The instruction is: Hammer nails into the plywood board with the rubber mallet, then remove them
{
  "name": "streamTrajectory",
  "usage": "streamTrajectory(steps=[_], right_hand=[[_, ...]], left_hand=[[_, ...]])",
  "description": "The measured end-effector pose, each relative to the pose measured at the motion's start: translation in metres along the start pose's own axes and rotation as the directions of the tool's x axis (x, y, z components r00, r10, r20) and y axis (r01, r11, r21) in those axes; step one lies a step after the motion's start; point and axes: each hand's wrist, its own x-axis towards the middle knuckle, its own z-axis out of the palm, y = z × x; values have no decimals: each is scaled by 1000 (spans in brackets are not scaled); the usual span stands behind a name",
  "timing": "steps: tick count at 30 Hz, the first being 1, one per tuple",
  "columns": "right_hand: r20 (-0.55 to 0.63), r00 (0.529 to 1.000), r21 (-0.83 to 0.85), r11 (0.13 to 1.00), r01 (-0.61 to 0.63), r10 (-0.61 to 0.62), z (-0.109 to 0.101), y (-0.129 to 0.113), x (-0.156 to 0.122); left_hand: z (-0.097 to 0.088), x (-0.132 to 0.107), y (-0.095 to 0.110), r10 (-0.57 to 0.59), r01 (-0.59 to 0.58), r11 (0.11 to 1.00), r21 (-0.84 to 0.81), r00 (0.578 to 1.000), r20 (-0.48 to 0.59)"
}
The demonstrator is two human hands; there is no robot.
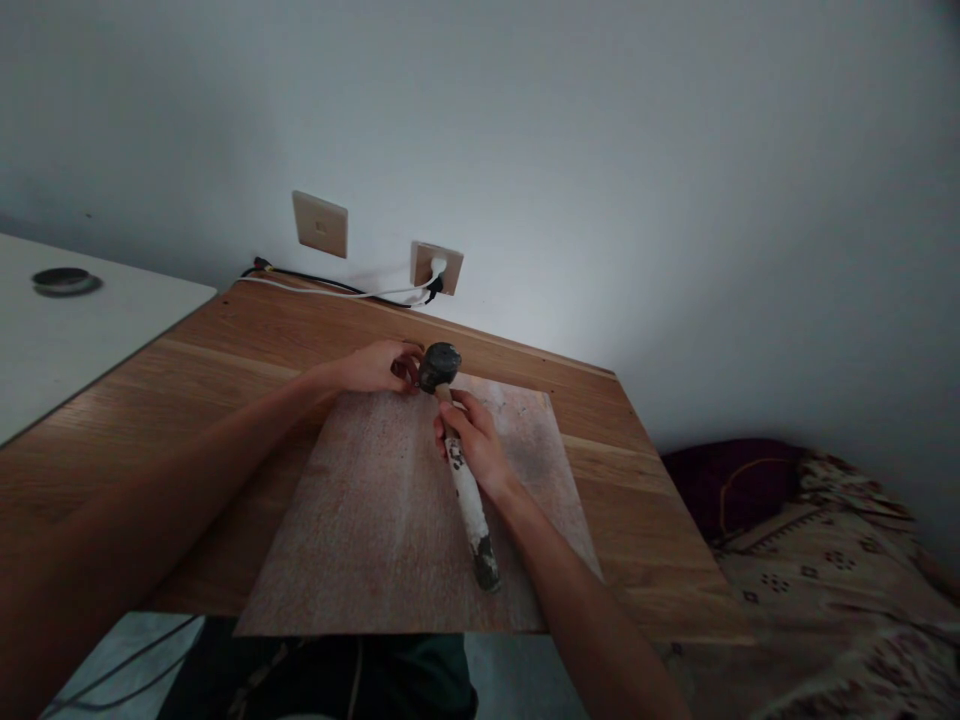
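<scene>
My right hand [474, 435] is closed around the upper handle of a mallet [466, 490], just below its dark head. The handle is pale, with worn dark patches, and slants down toward me. My left hand [382, 366] is at the far edge of a reddish-grey board [360, 530], close to the left side of the mallet head. Its fingers are curled in a pinch; whatever may be between them is too small or hidden. The board lies flat on the wooden table and sticks out slightly past its near edge.
The wooden table [652, 540] stands against a white wall with a socket [436, 268] and a blank plate [321, 224]. Cables [330, 288] run along its back edge. On the left is a white surface [90, 340] with a grommet [61, 280]. Patterned bedding [832, 570] is at right.
</scene>
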Motion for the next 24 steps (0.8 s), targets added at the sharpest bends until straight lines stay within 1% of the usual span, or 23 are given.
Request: streamTrajectory(steps=[4, 7, 14, 19, 22, 24], right_hand=[[63, 998, -10, 1000, -13, 13, 1, 2, 0], [71, 997, 14, 1000, -3, 2, 0, 5, 2], [55, 998, 36, 999, 10, -12, 0, 6, 2], [77, 997, 23, 1000, 12, -14, 0, 4, 1], [73, 997, 33, 999, 25, -27, 1, 4, 1], [68, 997, 39, 999, 30, -32, 1, 5, 1]], left_hand=[[2, 1, -2, -28, 31, 999, 38, 998, -57], [3, 1, -4, -41, 46, 997, 68, 996, -76], [3, 2, -8, -32, 31, 998, -53, 999, -21], [3, 2, -7, -37, 34, 995, -90, 999, -30], [4, 1, -6, -18, 14, 998, -61, 998, -65], [4, 1, -5, -19, 18, 1000, -10, 996, -91]])
